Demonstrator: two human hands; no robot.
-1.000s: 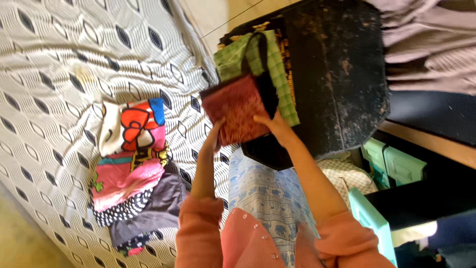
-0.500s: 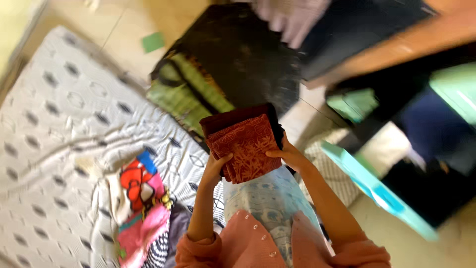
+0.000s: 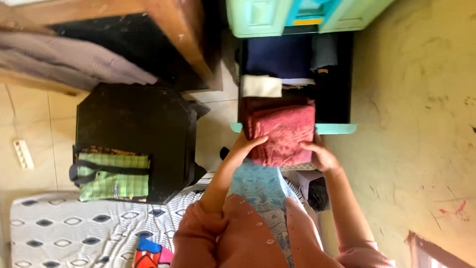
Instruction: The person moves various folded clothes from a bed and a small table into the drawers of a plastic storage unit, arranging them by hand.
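Both my hands hold a folded stack of red patterned cloth (image 3: 282, 133) with darker maroon cloth beneath. My left hand (image 3: 244, 147) grips its left edge, my right hand (image 3: 320, 153) its right edge. The stack hovers over the front rim of an open teal drawer (image 3: 342, 129). Inside the drawer lie dark blue folded cloth (image 3: 277, 55) and a white folded piece (image 3: 261, 86). My sleeves are salmon pink.
A black low table (image 3: 134, 121) stands to the left with a green checked bag (image 3: 113, 176) on it. A patterned white mattress (image 3: 64, 228) lies at lower left. A wooden shelf (image 3: 173, 34) holds grey cloth. A power strip (image 3: 23, 154) lies on the floor. A yellow wall fills the right.
I have turned from the mattress and table toward the teal drawer unit. The red cloth stack, held in both hands throughout, has moved up to the open drawer's front.
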